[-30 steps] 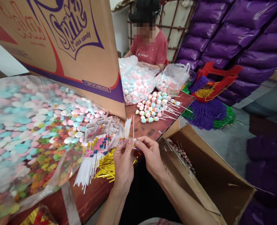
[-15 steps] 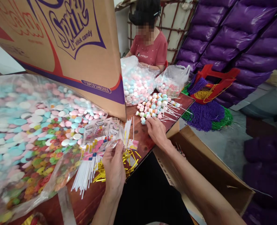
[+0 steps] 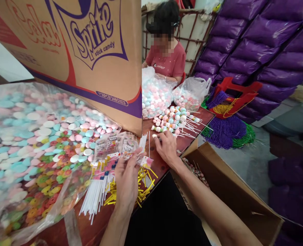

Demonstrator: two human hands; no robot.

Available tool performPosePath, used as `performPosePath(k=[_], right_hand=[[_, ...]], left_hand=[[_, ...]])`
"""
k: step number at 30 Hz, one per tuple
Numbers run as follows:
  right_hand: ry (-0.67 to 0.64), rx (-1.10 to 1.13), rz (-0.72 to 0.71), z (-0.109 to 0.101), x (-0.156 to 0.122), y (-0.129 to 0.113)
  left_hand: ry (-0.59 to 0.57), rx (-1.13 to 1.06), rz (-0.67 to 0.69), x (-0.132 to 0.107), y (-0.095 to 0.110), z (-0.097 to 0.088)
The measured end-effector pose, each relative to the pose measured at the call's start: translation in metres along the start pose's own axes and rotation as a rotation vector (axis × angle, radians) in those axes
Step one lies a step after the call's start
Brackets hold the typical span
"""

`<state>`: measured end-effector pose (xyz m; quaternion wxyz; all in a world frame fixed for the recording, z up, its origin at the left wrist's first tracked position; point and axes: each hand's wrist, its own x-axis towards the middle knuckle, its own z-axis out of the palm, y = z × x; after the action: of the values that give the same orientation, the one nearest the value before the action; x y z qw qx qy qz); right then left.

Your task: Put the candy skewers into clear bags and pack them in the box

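At the far left, a clear sheet lies over part of the table, with pink, blue and white candies spread on it and gummy rings at their near side. Behind them stands a carton printed "Cola" and "Sprite stick candy". To the right of the rings, white sticks lie in a bundle with printed packets just beyond. The left hand comes next, its thumb and fingers pinched on a clear wrapper above the gold ties. More sticks stick up just behind it.

Farther back is a bag of candies, and behind that a person in a red shirt. The right hand reaches to the near edge of a pile of candy skewers, its fingertips beside a white candy; whether they grip it cannot be told. The skewers lie on the table, sticks pointing right. A smaller bag sits behind them. Below the table edge is an open box with more skewers inside. Farther right are purple and green strings, a red stool and stacked purple packs.
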<state>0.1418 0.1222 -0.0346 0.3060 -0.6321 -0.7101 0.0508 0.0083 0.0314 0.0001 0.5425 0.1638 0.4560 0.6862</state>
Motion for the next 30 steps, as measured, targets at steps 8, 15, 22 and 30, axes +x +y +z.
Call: performPosePath(k=[8,15,22,30], right_hand=[[-0.354,0.901,0.112,-0.038,-0.014,0.002],[-0.41,0.572,-0.121,-0.042,-0.005,0.009],[-0.192,-0.421,0.172,-0.022,0.029,0.023],[-0.189,-0.45,0.022,-0.028,0.041,0.021]], left_hand=[[-0.147,0.061,-0.106,0.021,-0.01,0.025],[-0.142,0.184,-0.075,0.03,-0.027,0.024],[-0.07,0.305,0.049,0.047,-0.041,0.015],[0.002,0.224,-0.037,0.045,-0.042,0.012]])
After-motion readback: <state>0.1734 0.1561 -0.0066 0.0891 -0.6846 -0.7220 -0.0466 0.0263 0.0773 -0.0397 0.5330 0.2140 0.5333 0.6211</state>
